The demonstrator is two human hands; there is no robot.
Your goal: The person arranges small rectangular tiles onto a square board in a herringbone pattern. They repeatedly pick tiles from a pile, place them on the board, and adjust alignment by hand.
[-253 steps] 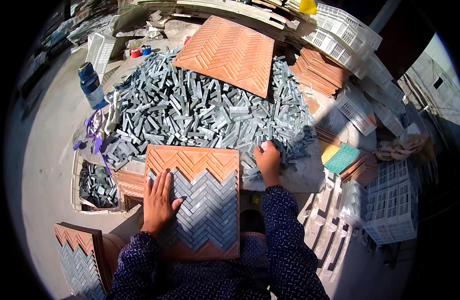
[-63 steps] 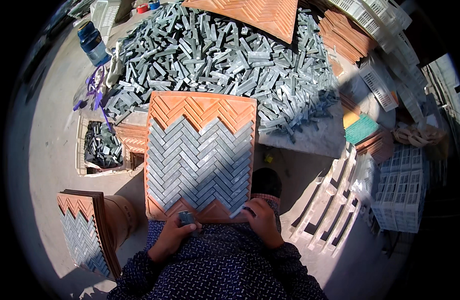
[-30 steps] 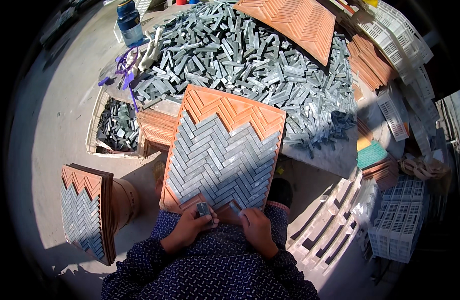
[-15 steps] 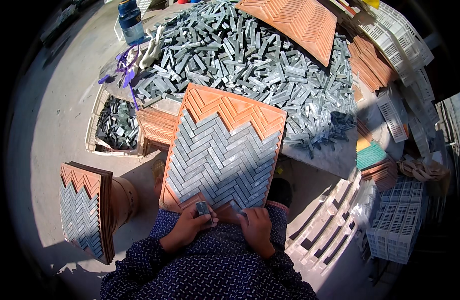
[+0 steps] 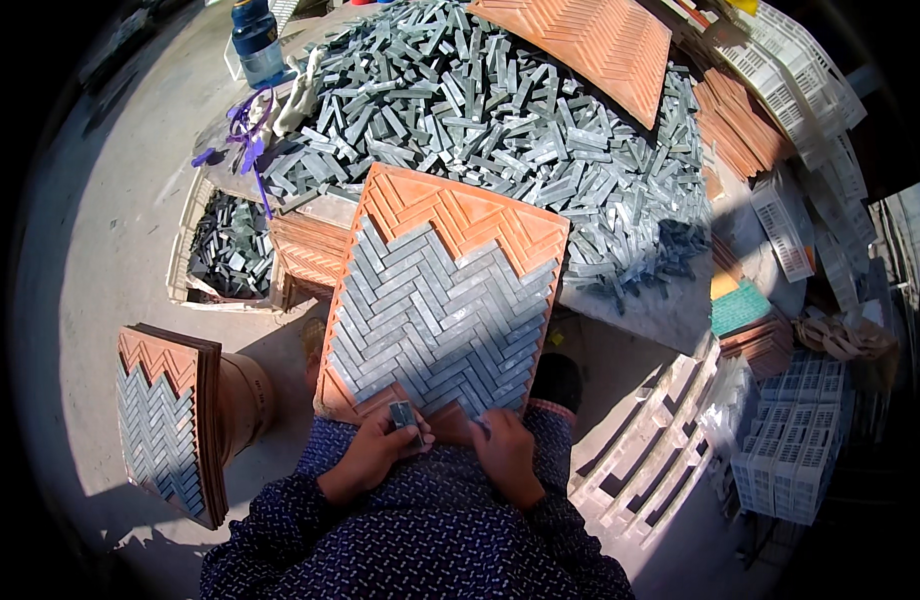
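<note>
An orange tray (image 5: 380,190) with moulded zigzag grooves rests tilted on my lap. Grey stone tile strips (image 5: 445,310) fill most of it in a herringbone pattern, leaving grooves bare along the top and lower edge. My left hand (image 5: 370,460), at the tray's lower edge, is closed around a few short grey tile strips (image 5: 405,414). To its right, my right hand (image 5: 507,455) has its fingers curled at the lower end of the laid strips, by the bare orange grooves. What is under those fingertips is hidden.
A large heap of loose grey strips (image 5: 460,110) covers the table ahead, with an orange tray (image 5: 590,45) on it. At left are a crate of strips (image 5: 188,240) and a stack of filled trays (image 5: 170,420). White crates (image 5: 790,440) and a pallet (image 5: 645,450) stand right.
Almost nothing differs. The view has shifted slightly, and my right fingers have moved a little at the tray's lower edge. My left hand still holds the strips.
</note>
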